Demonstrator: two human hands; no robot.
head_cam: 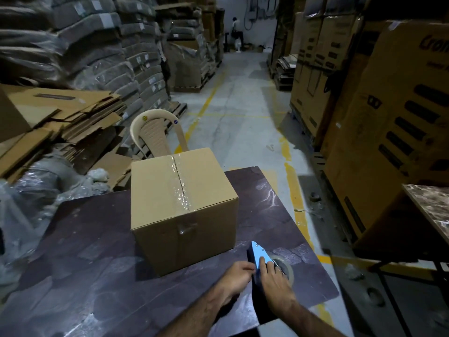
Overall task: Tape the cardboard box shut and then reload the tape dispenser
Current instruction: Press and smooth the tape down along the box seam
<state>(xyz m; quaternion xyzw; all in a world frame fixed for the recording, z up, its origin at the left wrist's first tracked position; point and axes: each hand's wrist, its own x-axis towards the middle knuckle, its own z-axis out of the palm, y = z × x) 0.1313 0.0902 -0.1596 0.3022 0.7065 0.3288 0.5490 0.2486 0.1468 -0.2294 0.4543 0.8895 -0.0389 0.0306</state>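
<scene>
Partial dark lettering, readable only as "Cro", runs off the upper right edge of the frame on the nearest of the large printed cartons [398, 132]; the smaller print below it is too blurred to read. White labels on the wrapped bundles [102, 45] stacked at upper left cannot be read either.

One cardboard box [182, 205] stands on the dark mottled surface [97, 276], just left of the frame's centre. Its top flaps are closed and a single strip of clear tape [179, 181] runs along the seam and down onto the near face.

One tape dispenser [261, 257], with a light blue plate, lies at lower centre right, near the box's near right corner and apart from it. One tape roll [285, 268] lies flat on the surface against the dispenser's right side.

Two hands work at the dispenser. The left hand [237, 279] is curled, its fingertips pinching at the dispenser's left edge. The right hand [273, 282] lies flat with fingers spread, pressing on the blue plate and the edge of the roll; a ring shows on one finger.

One beige plastic chair [158, 132] stands behind the box. Flattened cardboard sheets [60, 127] are piled at left. One person [235, 27] stands far down the aisle at top centre.
</scene>
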